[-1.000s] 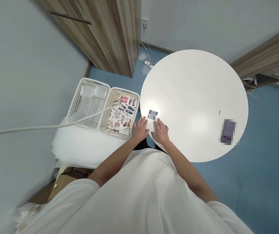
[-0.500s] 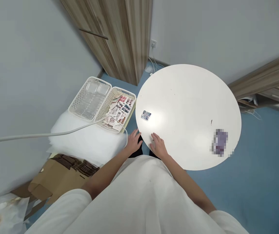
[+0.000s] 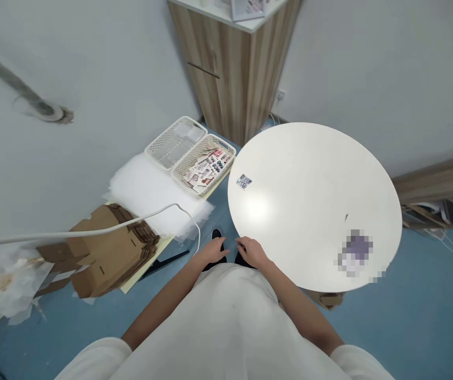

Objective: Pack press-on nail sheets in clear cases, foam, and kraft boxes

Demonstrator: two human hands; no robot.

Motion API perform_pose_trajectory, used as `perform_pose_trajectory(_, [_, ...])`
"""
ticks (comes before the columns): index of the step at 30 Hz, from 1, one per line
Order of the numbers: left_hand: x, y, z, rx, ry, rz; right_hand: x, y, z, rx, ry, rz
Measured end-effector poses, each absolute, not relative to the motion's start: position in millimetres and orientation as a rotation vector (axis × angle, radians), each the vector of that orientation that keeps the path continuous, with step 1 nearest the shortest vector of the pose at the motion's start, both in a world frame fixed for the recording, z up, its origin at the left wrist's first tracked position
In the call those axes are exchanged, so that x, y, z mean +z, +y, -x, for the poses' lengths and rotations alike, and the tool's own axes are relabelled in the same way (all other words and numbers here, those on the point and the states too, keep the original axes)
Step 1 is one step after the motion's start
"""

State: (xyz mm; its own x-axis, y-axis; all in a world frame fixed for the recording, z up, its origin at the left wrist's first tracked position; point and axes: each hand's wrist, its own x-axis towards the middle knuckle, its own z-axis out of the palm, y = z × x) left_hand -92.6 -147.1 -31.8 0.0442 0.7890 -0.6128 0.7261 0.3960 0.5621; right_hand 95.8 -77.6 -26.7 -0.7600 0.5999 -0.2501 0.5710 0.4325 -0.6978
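My left hand (image 3: pixel 214 251) hovers above the floor between the table and the side stand. It holds nothing, and its thumb is apart from its fingers. By the near left edge of the round white table (image 3: pixel 309 206) is my right hand (image 3: pixel 253 252), empty, with loosely bent fingers. Whether it touches the edge I cannot tell. A small card of patterned press-on nails (image 3: pixel 244 182) lies near the table's left edge, beyond both hands. At the table's right side lies a purplish item (image 3: pixel 358 249), blurred out by large pixels.
Left stand: a white basket (image 3: pixel 158 139) with clear plastic trays, another basket (image 3: pixel 176 173) full of nail cards, white sheets (image 3: pixel 139 184) and flattened cardboard boxes (image 3: pixel 119 248). A white cable (image 3: pixel 131 219) crosses in front. Behind stands a wooden cabinet (image 3: pixel 226 89).
My view has shifted, showing more of the cabinet top and floor. Both hands have drawn back slightly from the table, and my right hand's fingers are more bent.
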Motion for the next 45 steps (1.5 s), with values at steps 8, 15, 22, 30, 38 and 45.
perform_pose_trajectory(8, [-11, -191, 127, 0.478, 1.908, -1.098, -42, -74, -57, 1.224, -2.798, 0.911])
perform_pose_trajectory(15, [-9, -233, 188, 0.645, 2.021, -0.971, -27, -81, 26, 1.045, -3.039, 0.632])
perform_pose_trajectory(22, [-14, -253, 234, 0.722, 2.043, -1.004, -16, -90, 84, 0.869, -3.147, 0.580])
perform_pose_trajectory(30, [0, -225, 261, 0.804, 1.981, -1.077, 9, -66, 111, 0.862, -3.044, 0.743])
perform_pose_trajectory(38, [13, -173, 283, 0.852, 1.885, -1.082, 25, -10, 132, 0.883, -2.794, 0.878])
perform_pose_trajectory(45, [22, -92, 318, 0.905, 1.850, -0.947, 17, 88, 164, 0.830, -2.667, 0.981])
